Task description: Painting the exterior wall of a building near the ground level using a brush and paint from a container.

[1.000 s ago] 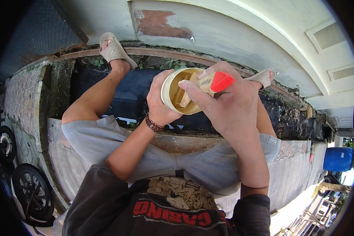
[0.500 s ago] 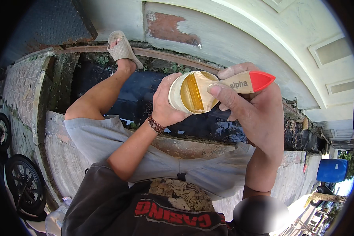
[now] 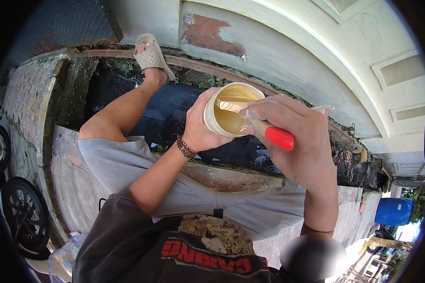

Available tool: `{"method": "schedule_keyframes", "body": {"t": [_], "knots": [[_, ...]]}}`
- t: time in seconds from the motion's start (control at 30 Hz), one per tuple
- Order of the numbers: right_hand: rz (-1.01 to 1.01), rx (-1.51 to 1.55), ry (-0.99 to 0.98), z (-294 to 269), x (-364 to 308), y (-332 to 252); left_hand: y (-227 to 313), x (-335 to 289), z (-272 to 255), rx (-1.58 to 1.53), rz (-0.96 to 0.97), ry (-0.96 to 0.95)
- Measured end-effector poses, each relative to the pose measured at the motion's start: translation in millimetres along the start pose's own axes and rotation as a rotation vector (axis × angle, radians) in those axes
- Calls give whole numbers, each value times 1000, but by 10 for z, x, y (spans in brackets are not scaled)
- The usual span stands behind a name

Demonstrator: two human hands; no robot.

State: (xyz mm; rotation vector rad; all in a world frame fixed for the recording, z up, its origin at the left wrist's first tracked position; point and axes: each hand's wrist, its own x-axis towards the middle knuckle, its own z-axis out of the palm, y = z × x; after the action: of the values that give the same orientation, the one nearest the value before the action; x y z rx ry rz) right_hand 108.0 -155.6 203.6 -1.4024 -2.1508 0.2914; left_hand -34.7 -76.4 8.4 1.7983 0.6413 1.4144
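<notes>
My left hand (image 3: 204, 123) wraps round a pale round tub (image 3: 211, 118), its open top tilted toward me. Yellowish liquid coats the inside of the tub. In my right hand (image 3: 293, 132) is a paintbrush (image 3: 279, 137) with a red-ended handle, gripped near its metal band between thumb and fingers. The brush head dips inside the tub, its bristles at the far inner wall and partly hidden by the rim and my fingers.
Below my hands runs a ditch of dark water (image 3: 160, 118). Beyond it stands a pale wall (image 3: 278, 52) with a reddish-brown bare patch (image 3: 210, 35). One foot in a woven slipper (image 3: 151, 54) rests on the far ledge. A motorcycle wheel (image 3: 26, 214) is at left, a blue barrel (image 3: 394, 211) at right.
The brush has swung round and gone deeper into the tub, its red handle end now pointing toward me. My right hand has turned over it; my left hand keeps holding the tub.
</notes>
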Motion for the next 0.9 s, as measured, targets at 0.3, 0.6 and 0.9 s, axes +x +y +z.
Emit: {"method": "schedule_keyframes", "body": {"t": [0.3,0.6,0.9], "knots": [[-184,-272,62,149,-273,-23,-50,34,-77,-197,-136,-139],[-175,-304,113,231,-298,9,4,49,-130,-141,-153,-172],[478,684,71,-89,-83,499,-13,21,-147,-2,-48,-204]]}}
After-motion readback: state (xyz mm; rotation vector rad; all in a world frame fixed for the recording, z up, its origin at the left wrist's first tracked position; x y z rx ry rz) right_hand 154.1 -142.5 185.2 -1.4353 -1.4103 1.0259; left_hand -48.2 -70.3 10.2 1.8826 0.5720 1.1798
